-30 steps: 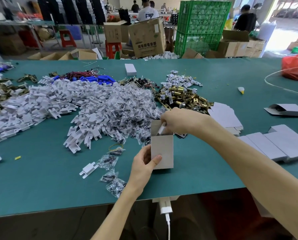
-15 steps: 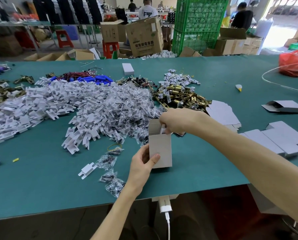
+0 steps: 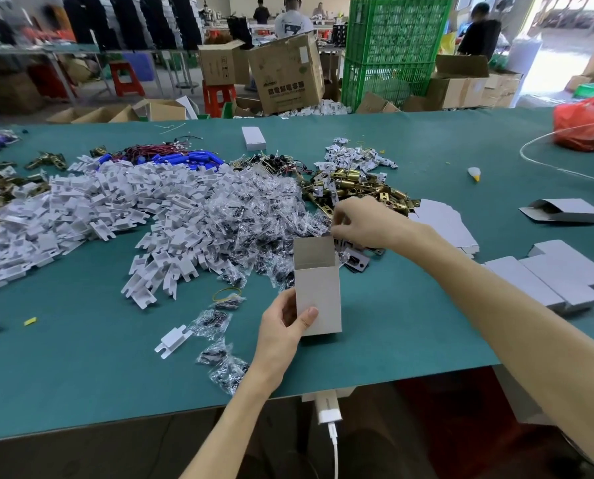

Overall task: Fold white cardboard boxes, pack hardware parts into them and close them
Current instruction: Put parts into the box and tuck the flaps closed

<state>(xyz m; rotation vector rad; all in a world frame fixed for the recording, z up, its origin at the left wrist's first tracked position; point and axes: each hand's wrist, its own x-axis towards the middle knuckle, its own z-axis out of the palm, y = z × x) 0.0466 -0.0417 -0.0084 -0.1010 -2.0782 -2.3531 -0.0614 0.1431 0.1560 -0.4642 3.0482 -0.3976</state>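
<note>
White cardboard box (image 3: 318,299) stands upright near the front edge of the long green table (image 3: 81,375), its top flaps open. Behind it and to the left sprawls a wide heap of white plastic pieces (image 3: 98,209). Next to that, reaching right up to the box, is a heap of small clear bags (image 3: 247,216) with dark bits inside. Further back on the right lies a smaller pile of brass hardware (image 3: 361,188). Closed white boxes (image 3: 558,281) lie side by side at the table's right end, well apart from the upright one, and a stack of flat box blanks (image 3: 440,223) sits just beyond the person's right forearm. The left hand (image 3: 281,326) grips the box low on its left side, thumb laid across the front face. The right hand (image 3: 361,223) hovers at the top right corner of the open mouth, fingertips bunched together; from where I stand I cannot tell whether they pinch anything. One stray white plastic piece (image 3: 174,340) lies left of the box.
</note>
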